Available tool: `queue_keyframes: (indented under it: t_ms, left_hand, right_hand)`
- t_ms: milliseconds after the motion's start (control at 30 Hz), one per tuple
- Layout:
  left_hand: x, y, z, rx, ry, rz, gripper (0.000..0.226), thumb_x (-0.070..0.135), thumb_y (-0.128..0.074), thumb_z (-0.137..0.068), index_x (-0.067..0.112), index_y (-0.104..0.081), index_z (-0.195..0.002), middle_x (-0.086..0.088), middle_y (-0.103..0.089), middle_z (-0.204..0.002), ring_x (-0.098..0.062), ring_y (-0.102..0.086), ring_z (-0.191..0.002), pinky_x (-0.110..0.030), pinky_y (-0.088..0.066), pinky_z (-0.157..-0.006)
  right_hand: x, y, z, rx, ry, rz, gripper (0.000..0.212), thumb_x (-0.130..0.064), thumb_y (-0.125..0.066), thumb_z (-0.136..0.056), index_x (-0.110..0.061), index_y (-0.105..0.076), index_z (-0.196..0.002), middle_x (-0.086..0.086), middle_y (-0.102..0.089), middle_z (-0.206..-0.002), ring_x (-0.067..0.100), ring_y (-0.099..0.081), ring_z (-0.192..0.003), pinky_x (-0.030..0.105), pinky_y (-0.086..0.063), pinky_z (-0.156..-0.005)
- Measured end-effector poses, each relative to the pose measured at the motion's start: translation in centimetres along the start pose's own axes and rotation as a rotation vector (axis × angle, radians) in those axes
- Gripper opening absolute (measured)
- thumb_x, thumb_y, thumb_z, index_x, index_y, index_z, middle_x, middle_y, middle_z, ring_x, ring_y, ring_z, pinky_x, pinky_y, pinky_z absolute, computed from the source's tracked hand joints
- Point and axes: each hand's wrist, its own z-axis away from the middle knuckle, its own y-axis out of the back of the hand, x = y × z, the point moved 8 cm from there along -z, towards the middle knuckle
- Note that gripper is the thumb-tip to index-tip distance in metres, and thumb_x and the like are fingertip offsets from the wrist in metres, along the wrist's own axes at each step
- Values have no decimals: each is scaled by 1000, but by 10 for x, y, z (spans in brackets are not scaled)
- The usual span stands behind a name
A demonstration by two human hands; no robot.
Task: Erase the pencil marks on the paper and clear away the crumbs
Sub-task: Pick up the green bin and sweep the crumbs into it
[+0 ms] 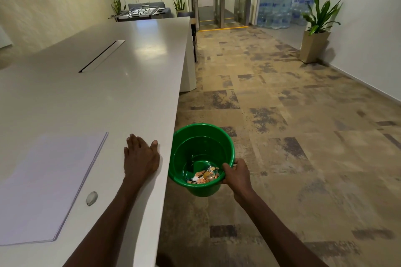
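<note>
Left hand [141, 158] flat on the table [121, 84], fingers straight, palm down near the right edge, looks set to sweep crumbs off. Right hand [236, 174] grips the rim of the green bucket [195, 143], held just below and beside the edge to catch them. Bucket already holds pencil shavings [205, 176]. Paper [43, 188] lies left of the hand under a clear sheet; marks too faint to tell if any remain. Eraser [91, 198] sits beside the sheet, not in use. Crumbs themselves not visible at this range.
</note>
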Motion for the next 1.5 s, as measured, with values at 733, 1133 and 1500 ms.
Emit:
queue_keyframes:
  t_ms: [733, 1133, 1500]
  left_hand:
    - [150, -92, 53, -359, -398, 337, 51, 30, -30, -107, 3, -28, -150, -13, -18, -161, -25, -14, -150, -39, -14, -121]
    - [130, -129, 35, -61, -135, 452, 48, 19, -33, -105, -4, -30, -147, -22, -26, -157, -33, -18, -148, -37, -10, -120]
    - [82, -227, 15, -138, 403, 800, 36, 29, -38, -104, 11, -64, -88, -19, -66, -93, -38, -63, -90, -46, -50, -82]
  right_hand:
    - [16, 32, -8, 44, -51, -37, 15, -11, -59, -95, -17, -52, -107, 14, -63, -110, 31, -69, -98, 56, -62, -78]
    - [65, 70, -31, 59, -159, -39, 16, -6, -56, -95, -13, -51, -109, 22, -62, -111, 39, -70, -98, 57, -62, -75]
    - [124, 73, -85, -41, -209, -9, 22, -5, -51, -99, -8, -49, -120, 17, -65, -106, 36, -71, -95, 50, -64, -75]
